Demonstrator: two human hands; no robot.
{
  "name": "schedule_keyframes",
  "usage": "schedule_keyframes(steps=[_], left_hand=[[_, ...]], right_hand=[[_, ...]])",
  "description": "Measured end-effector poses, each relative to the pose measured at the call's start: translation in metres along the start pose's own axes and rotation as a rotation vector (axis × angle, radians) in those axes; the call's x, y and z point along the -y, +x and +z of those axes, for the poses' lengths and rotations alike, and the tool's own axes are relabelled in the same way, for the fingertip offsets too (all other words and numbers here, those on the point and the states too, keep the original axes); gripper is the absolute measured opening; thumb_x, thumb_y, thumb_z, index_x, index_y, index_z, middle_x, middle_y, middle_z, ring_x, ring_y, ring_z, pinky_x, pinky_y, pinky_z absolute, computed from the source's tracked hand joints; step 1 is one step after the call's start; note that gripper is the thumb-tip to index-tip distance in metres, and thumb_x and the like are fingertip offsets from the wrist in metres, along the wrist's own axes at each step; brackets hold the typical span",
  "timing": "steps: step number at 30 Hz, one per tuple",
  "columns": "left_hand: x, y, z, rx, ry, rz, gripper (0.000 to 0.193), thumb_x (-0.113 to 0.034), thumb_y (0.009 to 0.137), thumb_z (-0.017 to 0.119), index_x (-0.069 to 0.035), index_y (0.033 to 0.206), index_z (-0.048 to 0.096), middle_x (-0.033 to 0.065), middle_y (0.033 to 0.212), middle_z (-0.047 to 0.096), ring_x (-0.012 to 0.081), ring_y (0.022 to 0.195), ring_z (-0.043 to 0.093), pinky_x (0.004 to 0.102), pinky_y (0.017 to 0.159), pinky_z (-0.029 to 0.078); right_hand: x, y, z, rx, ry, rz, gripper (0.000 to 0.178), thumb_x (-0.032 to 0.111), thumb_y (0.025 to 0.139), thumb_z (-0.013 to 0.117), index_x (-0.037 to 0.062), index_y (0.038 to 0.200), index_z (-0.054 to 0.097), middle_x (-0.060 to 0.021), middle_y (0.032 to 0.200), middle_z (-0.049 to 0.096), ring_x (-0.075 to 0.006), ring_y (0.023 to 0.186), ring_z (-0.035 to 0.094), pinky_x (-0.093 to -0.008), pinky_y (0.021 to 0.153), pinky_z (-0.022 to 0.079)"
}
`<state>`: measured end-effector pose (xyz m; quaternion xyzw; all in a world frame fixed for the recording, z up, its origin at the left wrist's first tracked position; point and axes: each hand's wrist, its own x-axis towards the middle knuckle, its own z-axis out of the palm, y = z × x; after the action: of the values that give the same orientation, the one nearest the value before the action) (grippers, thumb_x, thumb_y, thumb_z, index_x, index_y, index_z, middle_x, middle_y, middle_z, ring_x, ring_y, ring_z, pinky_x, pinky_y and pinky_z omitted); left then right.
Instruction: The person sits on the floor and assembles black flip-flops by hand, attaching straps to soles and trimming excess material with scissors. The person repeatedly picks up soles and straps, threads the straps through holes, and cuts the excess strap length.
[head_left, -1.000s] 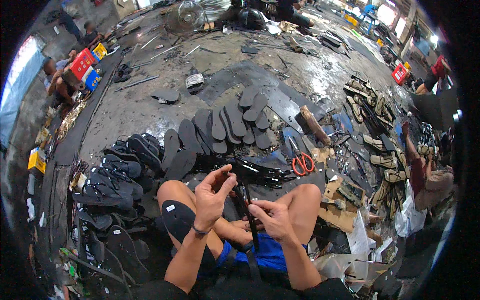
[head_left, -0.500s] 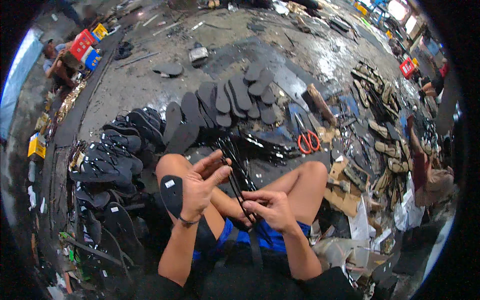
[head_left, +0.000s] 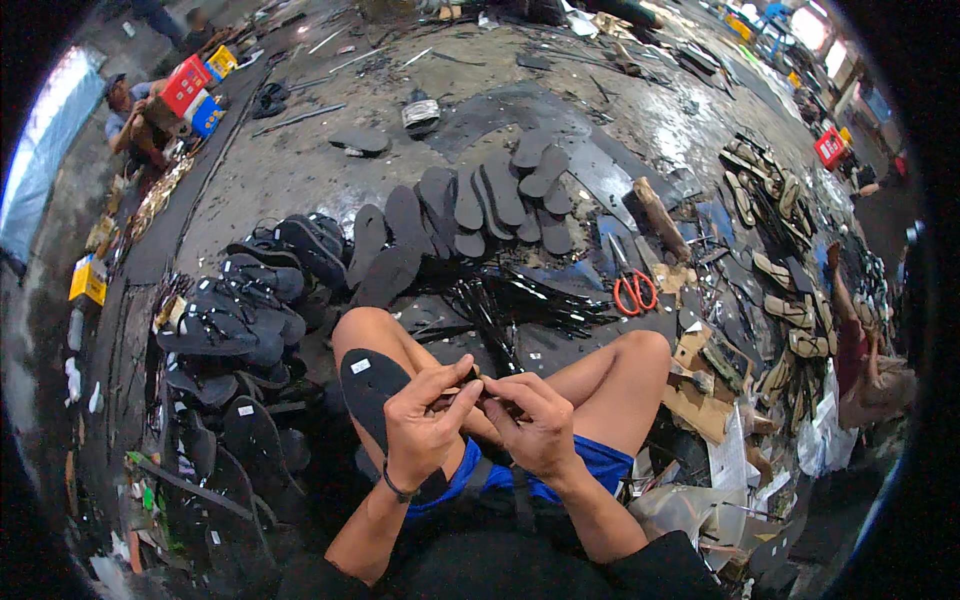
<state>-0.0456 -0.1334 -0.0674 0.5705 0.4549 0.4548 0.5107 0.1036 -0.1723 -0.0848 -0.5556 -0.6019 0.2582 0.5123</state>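
Observation:
My left hand (head_left: 432,415) and my right hand (head_left: 533,418) meet above my lap, fingertips pinched together. Between them is a thin black sandal strap (head_left: 482,394), mostly hidden by the fingers. Against my left thigh, beside the left hand, lies a black sandal sole (head_left: 372,388) with a small white sticker and a hole near its toe. Just beyond my legs a heap of shiny black straps (head_left: 500,305) spreads over the floor.
Grey-black soles (head_left: 487,200) lie overlapping in front. Finished black sandals (head_left: 225,320) are piled at left. Red-handled scissors (head_left: 634,292) and a wooden stick (head_left: 660,220) lie right of the straps. Tan sandals (head_left: 790,300) and torn cardboard (head_left: 700,400) are farther right. Other people sit at both sides.
My left hand, which had its fingers apart, has come down and in to meet the right hand. The strap that hung long from my right hand is now gathered between both.

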Motion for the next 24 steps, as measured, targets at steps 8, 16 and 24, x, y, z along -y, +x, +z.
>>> schedule_keyframes(steps=[8, 16, 24], left_hand=[[0.065, -0.027, -0.088, -0.469, 1.044, 0.064, 0.067, -0.018, 0.081, 0.078, 0.004, 0.136, 0.045, 0.0227, 0.137, 0.048, 0.0407, 0.133, 0.037, 0.0481, 0.111, 0.031], [-0.005, -0.046, -0.058, -0.232, 0.180, -0.210, 0.040, -0.004, 0.086, 0.070, 0.004, 0.123, 0.056, 0.0066, 0.104, 0.067, 0.0107, 0.093, 0.063, 0.0262, 0.081, 0.051], [-0.006, -0.052, -0.051, -0.116, 0.433, -0.109, 0.027, 0.000, 0.080, 0.074, 0.001, 0.105, 0.064, 0.0044, 0.085, 0.060, 0.0115, 0.079, 0.062, 0.0241, 0.069, 0.051]], right_hand=[[0.003, 0.000, 0.011, 0.147, 0.388, 0.333, 0.018, 0.008, 0.088, 0.070, 0.0000, 0.104, 0.069, -0.0122, 0.096, 0.072, -0.0180, 0.085, 0.070, -0.0293, 0.073, 0.055], [0.023, 0.019, 0.032, 0.324, 0.212, 0.226, 0.020, 0.019, 0.082, 0.078, 0.0039, 0.094, 0.074, -0.0123, 0.088, 0.073, -0.0203, 0.073, 0.069, -0.0325, 0.067, 0.054], [0.009, 0.009, 0.024, 0.411, 0.031, 0.266, 0.022, 0.018, 0.083, 0.077, 0.0007, 0.095, 0.073, -0.0139, 0.084, 0.071, -0.0173, 0.069, 0.066, -0.0299, 0.061, 0.051]])
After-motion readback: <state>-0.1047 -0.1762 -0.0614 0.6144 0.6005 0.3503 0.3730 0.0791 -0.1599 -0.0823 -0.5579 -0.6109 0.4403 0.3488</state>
